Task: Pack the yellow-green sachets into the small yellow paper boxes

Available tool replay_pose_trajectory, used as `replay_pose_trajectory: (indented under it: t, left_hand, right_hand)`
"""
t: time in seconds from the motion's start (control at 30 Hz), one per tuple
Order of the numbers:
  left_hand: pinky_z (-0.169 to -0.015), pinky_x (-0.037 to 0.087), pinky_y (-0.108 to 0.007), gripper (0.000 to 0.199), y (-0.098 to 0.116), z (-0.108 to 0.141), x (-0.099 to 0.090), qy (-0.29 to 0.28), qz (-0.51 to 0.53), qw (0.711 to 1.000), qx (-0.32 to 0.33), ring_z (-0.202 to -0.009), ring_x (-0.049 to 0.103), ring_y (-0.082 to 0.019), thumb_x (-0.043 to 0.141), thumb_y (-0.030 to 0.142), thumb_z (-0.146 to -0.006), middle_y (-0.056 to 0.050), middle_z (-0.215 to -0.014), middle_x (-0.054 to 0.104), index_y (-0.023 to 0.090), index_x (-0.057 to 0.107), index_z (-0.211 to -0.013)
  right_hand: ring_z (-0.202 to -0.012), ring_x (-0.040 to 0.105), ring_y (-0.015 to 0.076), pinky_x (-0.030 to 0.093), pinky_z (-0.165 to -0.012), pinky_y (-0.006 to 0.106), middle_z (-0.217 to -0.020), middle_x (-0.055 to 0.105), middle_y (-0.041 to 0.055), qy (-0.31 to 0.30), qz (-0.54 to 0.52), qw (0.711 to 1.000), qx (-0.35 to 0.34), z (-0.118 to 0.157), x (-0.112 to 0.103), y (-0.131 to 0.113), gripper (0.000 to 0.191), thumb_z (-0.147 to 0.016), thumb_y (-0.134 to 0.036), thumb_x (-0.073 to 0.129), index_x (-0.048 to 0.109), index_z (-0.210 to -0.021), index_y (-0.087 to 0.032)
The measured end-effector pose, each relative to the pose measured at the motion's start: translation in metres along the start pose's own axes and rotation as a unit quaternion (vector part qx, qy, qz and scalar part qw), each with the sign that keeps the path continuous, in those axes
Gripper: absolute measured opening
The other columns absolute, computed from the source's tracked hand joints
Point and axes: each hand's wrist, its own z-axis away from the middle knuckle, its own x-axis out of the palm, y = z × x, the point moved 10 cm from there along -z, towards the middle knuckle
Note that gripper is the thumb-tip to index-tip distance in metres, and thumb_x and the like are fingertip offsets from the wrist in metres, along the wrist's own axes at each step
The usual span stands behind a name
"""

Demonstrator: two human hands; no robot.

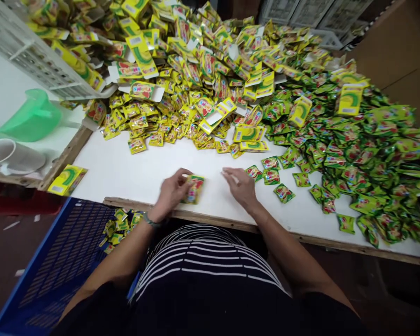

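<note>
My left hand [174, 191] holds a small yellow-green box [195, 189] with a red picture by its left side, just above the front part of the white table [115, 168]. To the right of it, my right hand [241, 185] is slightly blurred, with its thumb and fingertips brought near each other and pointing left. Whether anything small is between those fingertips cannot be made out. Close beyond my right hand lie a few green sachets [271, 176]. Yellow sachets [137, 144] and a yellow box [249, 133] are farther back on the table.
Yellow boxes [142, 56] are heaped at the back, and green sachets [336, 158] at the right. A white crate [31, 51], green scoop [35, 116] and white cup [17, 156] stand at the left. Below the wooden edge [133, 203] is a blue crate [63, 247] holding yellow sachets.
</note>
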Motion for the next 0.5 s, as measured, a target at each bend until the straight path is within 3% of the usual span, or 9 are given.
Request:
replay_pose_trajectory:
  t: [0.07, 0.13, 0.2, 0.23, 0.33, 0.43, 0.5]
  left_hand:
    - [-0.06, 0.044, -0.027, 0.026, -0.003, -0.008, -0.044, 0.019, -0.159, 0.986, -0.045, -0.068, 0.063, -0.019, 0.061, 0.041, -0.081, -0.002, -0.078, 0.071, 0.023, 0.065, -0.1]
    - [-0.064, 0.045, -0.031, 0.018, -0.006, -0.012, -0.08, 0.021, -0.31, 0.946, -0.095, -0.073, 0.064, -0.023, 0.06, 0.032, -0.08, -0.004, -0.081, 0.072, 0.024, 0.069, -0.093]
    - [-0.072, 0.048, -0.036, 0.021, 0.0, -0.015, -0.099, 0.032, -0.394, 0.914, -0.094, -0.086, 0.065, -0.028, 0.06, 0.03, -0.081, -0.007, -0.094, 0.073, 0.023, 0.071, -0.098]
    - [-0.077, 0.049, -0.038, 0.025, 0.007, -0.017, -0.099, 0.042, -0.407, 0.91, -0.072, -0.094, 0.065, -0.03, 0.06, 0.032, -0.082, -0.009, -0.101, 0.073, 0.022, 0.07, -0.102]
    - [-0.091, 0.049, -0.042, 0.033, 0.03, -0.023, -0.071, 0.062, -0.365, 0.928, 0.035, -0.107, 0.061, -0.03, 0.06, 0.04, -0.084, -0.012, -0.112, 0.07, 0.02, 0.068, -0.109]
    - [-0.098, 0.047, -0.044, 0.033, 0.053, -0.034, -0.028, 0.063, -0.299, 0.944, 0.125, -0.112, 0.059, -0.029, 0.058, 0.037, -0.087, -0.012, -0.116, 0.068, 0.018, 0.065, -0.114]
    - [-0.1, 0.046, -0.044, 0.032, 0.07, -0.046, 0.002, 0.048, -0.276, 0.943, 0.178, -0.114, 0.058, -0.028, 0.057, 0.031, -0.088, -0.013, -0.118, 0.067, 0.016, 0.063, -0.116]
  right_hand:
    - [-0.105, 0.062, 0.0275, 0.046, -0.098, 0.048, -0.111, 0.072, 0.0142, 0.076, 0.088, 0.992, 0.054, -0.029, -0.036, 0.035, 0.031, -0.09, -0.037, 0.053, 0.071, -0.108, -0.018]
    - [-0.12, 0.053, 0.0338, 0.038, -0.102, 0.057, -0.127, 0.063, 0.0183, 0.104, 0.17, 0.972, 0.123, -0.052, -0.065, 0.072, 0.041, -0.087, -0.038, 0.058, 0.065, -0.12, -0.016]
    - [-0.129, 0.044, 0.0394, 0.033, -0.104, 0.061, -0.143, 0.051, 0.0191, 0.036, 0.218, 0.963, 0.153, -0.07, -0.067, 0.1, 0.054, -0.081, -0.036, 0.066, 0.059, -0.131, -0.017]
    - [-0.129, 0.044, 0.04, 0.034, -0.103, 0.061, -0.145, 0.049, 0.0188, -0.002, 0.23, 0.961, 0.151, -0.074, -0.063, 0.108, 0.056, -0.081, -0.032, 0.066, 0.056, -0.134, -0.018]
    - [-0.117, 0.056, 0.0337, 0.04, -0.1, 0.053, -0.133, 0.06, 0.017, -0.063, 0.236, 0.963, 0.116, -0.074, -0.049, 0.111, 0.046, -0.086, -0.017, 0.05, 0.059, -0.131, -0.017]
    - [-0.113, 0.058, 0.0314, 0.041, -0.099, 0.049, -0.122, 0.066, 0.0157, -0.055, 0.245, 0.965, 0.08, -0.068, -0.042, 0.099, 0.042, -0.087, -0.014, 0.041, 0.065, -0.121, -0.016]
    - [-0.119, 0.053, 0.0335, 0.04, -0.1, 0.051, -0.128, 0.063, 0.0157, -0.048, 0.252, 0.965, 0.058, -0.069, -0.039, 0.092, 0.044, -0.084, -0.017, 0.044, 0.063, -0.123, -0.016]
